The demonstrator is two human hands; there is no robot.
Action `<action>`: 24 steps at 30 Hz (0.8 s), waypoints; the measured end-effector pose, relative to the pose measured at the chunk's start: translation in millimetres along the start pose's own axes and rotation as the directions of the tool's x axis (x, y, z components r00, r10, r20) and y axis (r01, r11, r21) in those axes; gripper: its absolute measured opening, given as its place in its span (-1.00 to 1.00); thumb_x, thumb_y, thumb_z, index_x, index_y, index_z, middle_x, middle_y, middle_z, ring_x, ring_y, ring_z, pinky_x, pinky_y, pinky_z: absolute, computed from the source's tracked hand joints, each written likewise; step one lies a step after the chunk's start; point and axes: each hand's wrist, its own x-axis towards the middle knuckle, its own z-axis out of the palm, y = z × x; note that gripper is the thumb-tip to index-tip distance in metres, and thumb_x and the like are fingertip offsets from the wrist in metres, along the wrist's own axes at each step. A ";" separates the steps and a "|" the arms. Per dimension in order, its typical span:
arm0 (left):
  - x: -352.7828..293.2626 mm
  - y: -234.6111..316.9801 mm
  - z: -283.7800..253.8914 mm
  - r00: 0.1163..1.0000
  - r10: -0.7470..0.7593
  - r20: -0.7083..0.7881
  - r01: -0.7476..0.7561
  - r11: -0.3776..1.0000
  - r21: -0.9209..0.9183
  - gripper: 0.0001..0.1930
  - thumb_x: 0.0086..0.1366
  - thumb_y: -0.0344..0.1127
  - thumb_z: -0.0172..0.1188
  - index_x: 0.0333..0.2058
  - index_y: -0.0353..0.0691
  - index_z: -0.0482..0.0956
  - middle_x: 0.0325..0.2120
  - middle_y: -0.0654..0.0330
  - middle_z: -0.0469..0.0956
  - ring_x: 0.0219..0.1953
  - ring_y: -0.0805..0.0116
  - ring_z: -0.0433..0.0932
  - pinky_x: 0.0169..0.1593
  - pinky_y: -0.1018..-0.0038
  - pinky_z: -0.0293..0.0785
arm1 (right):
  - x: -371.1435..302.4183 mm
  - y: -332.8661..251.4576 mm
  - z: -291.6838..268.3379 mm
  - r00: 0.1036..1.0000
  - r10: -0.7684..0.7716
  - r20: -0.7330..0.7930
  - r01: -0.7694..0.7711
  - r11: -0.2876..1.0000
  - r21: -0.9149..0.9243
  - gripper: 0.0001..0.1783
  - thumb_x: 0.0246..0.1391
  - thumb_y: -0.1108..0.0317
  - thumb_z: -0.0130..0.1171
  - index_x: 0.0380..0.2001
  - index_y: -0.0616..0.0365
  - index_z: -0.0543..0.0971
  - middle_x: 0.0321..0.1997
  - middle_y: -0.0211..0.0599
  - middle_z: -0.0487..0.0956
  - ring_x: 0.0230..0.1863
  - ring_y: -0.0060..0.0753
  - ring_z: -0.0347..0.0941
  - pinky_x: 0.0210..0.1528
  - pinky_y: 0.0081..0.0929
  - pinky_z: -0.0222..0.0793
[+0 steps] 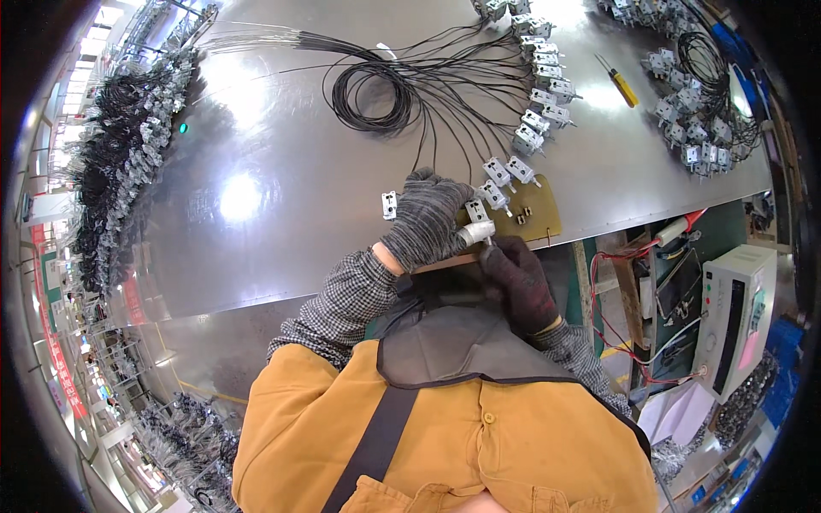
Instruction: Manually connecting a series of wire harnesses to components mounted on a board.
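My left hand (425, 221), in a grey knit glove with a white-wrapped fingertip, is closed on a small silvery capillary thermostat (475, 209) at the table's near edge. Just below it, my right hand (522, 284), in a dark glove, has its fingers bent by the thermostat's shaft. What those fingers hold, if anything, is hidden. One loose thermostat (389, 205) lies left of my left hand. Others (497, 173) lie in a curved row up the table, their thin black tubes running to a coil (376, 96). Under my hands is a yellowish board (540, 205) bearing small brass-coloured pieces (523, 215).
A yellow-handled screwdriver (623, 88) lies on the metal table (291, 179). More thermostats (705, 154) are heaped at the right, and a dense pile of tubed parts (128, 154) lines the left edge. Right of me, red wires (596, 291) run near a pale instrument box (734, 321).
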 end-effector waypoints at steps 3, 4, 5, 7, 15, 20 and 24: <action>-1.0 1.2 1.5 1.000 0.000 -0.016 0.000 1.000 0.003 -0.44 0.19 0.23 0.45 -0.12 -0.17 0.74 -0.37 0.07 0.71 -0.27 0.02 0.64 0.16 0.08 0.38 | 8.3 16.6 -2.6 0.721 -0.685 0.103 0.408 0.300 -0.862 -0.65 0.35 0.21 0.29 0.02 0.23 0.52 -0.25 -0.18 0.64 -0.30 -0.29 0.57 -0.21 -0.26 0.53; -1.2 2.8 1.1 1.000 -0.001 -0.014 0.001 1.000 0.004 -0.44 0.19 0.23 0.45 -0.12 -0.17 0.74 -0.37 0.07 0.71 -0.27 0.02 0.64 0.16 0.08 0.38 | 7.7 19.1 -2.1 0.745 -0.664 0.062 0.383 0.351 -0.854 -0.64 0.36 0.20 0.27 0.02 0.24 0.51 -0.25 -0.16 0.64 -0.30 -0.28 0.58 -0.20 -0.26 0.54; 0.1 5.0 -0.7 1.000 -0.022 -0.001 0.022 1.000 0.006 -0.44 0.18 0.23 0.45 -0.12 -0.17 0.74 -0.38 0.07 0.71 -0.28 0.01 0.63 0.15 0.09 0.38 | 7.9 19.8 -2.0 0.768 -0.640 0.022 0.356 0.398 -0.845 -0.64 0.37 0.18 0.25 0.02 0.24 0.51 -0.24 -0.14 0.64 -0.29 -0.28 0.59 -0.19 -0.25 0.54; 2.0 6.4 -1.2 0.999 -0.042 0.011 0.042 0.999 0.007 -0.44 0.18 0.23 0.45 -0.12 -0.18 0.73 -0.38 0.08 0.71 -0.28 0.01 0.62 0.14 0.09 0.37 | 8.1 18.6 -21.3 0.900 -0.436 -0.022 0.295 0.645 -0.705 -0.64 0.36 0.21 0.27 0.03 0.25 0.51 -0.24 -0.11 0.65 -0.27 -0.25 0.60 -0.17 -0.23 0.55; -2.9 3.5 7.5 0.998 -0.051 -0.032 0.051 0.998 0.024 -0.46 0.17 0.19 0.46 -0.14 -0.18 0.72 -0.38 0.06 0.70 -0.23 -0.01 0.61 0.10 0.09 0.40 | 5.7 3.3 -2.4 0.545 -0.756 0.363 0.337 -0.198 -0.920 -0.59 0.44 0.07 0.14 0.07 0.20 0.51 -0.17 -0.23 0.66 -0.31 -0.42 0.59 -0.24 -0.31 0.56; -2.6 15.5 6.1 0.960 -0.280 -0.025 0.263 0.926 -0.272 -0.48 0.18 0.06 0.47 -0.03 -0.21 0.70 -0.27 0.02 0.71 -0.16 -0.06 0.62 0.11 0.09 0.48 | -4.0 5.2 -0.9 0.977 -0.213 0.009 0.212 0.967 -0.138 -0.52 0.52 -0.08 0.00 0.10 0.14 0.52 -0.01 -0.25 0.64 -0.20 -0.34 0.56 -0.09 -0.36 0.54; -12.9 7.9 -10.0 0.984 -0.156 -0.085 0.139 0.973 -0.182 -0.38 0.15 0.01 0.52 0.11 -0.20 0.63 -0.14 -0.01 0.67 -0.13 -0.06 0.63 0.01 0.06 0.52 | 0.3 7.3 -7.1 0.980 -0.195 0.031 0.194 0.980 0.048 -0.55 0.55 -0.05 -0.04 0.00 0.15 0.51 -0.02 -0.25 0.61 -0.13 -0.35 0.53 -0.08 -0.34 0.54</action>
